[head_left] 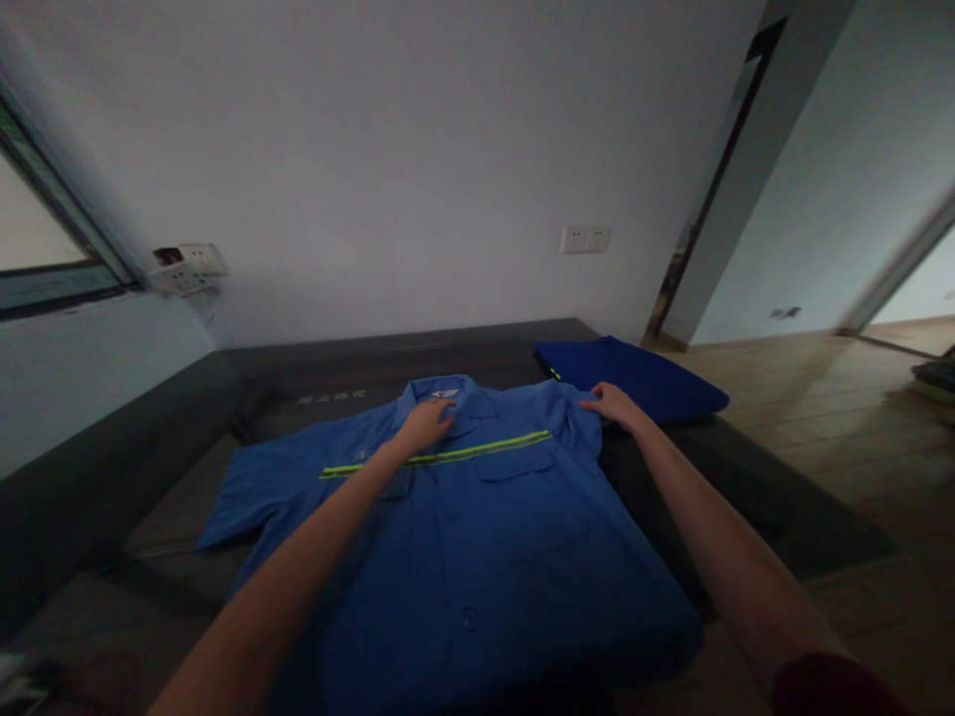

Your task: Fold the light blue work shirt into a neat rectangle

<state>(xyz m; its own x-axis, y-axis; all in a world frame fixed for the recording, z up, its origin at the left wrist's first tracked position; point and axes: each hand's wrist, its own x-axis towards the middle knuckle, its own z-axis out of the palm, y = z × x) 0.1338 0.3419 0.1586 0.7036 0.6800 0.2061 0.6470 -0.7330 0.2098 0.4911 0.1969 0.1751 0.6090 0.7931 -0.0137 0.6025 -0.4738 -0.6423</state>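
A blue work shirt (514, 537) with a yellow-green stripe lies front side up and spread out, its collar away from me. My left hand (428, 423) rests on it just below the collar, fingers a little apart and touching the cloth. At the right sleeve, my right hand (616, 406) pinches the fabric between thumb and fingers. The sleeve on the left stretches out flat, while the one on the right is bunched near my hand. The lower hem is lost in shadow.
The shirt lies on a dark padded surface (313, 373) with pale lettering. A folded dark-blue cloth (642, 378) sits at the back right, beside the right sleeve. Behind is a white wall with a double socket (586, 239). Tiled floor (806, 418) shows on the right.
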